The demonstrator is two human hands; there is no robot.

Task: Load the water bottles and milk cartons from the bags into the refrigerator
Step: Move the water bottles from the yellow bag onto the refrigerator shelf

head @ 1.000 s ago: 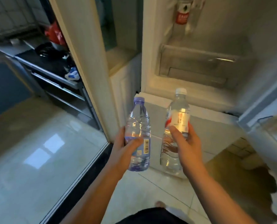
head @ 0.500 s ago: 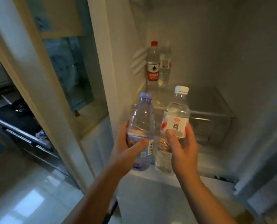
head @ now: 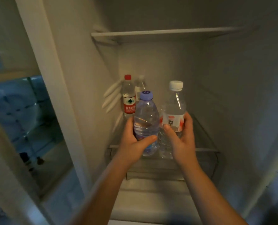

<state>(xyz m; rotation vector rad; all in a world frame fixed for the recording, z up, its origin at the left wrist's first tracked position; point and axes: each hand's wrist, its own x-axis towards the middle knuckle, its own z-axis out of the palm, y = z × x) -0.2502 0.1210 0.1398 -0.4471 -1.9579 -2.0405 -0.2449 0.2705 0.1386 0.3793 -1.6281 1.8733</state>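
We look into an open refrigerator [head: 232, 95], dim and mostly bare. A glass shelf [head: 206, 149] crosses it at hand level, with a clear drawer [head: 151, 169] beneath; we cannot tell what the drawer holds. Above the shelf's front edge we hold two water bottles upright, side by side and nearly touching. Our left hand [head: 135, 143] wraps curled fingers [head: 130, 125] and thumb round the middle of the purple-capped bottle [head: 146, 117]. Our right hand [head: 182, 140] grips the white-capped bottle [head: 174, 108] at its label the same way. Both look nearly full, so we judge them fairly heavy, with thin, smooth walls that give under a squeeze; the mid-body is the safest hold. At the shelf's back left stand a red-capped bottle [head: 129, 96] and a second bottle [head: 140, 86] just behind it. No milk cartons show.
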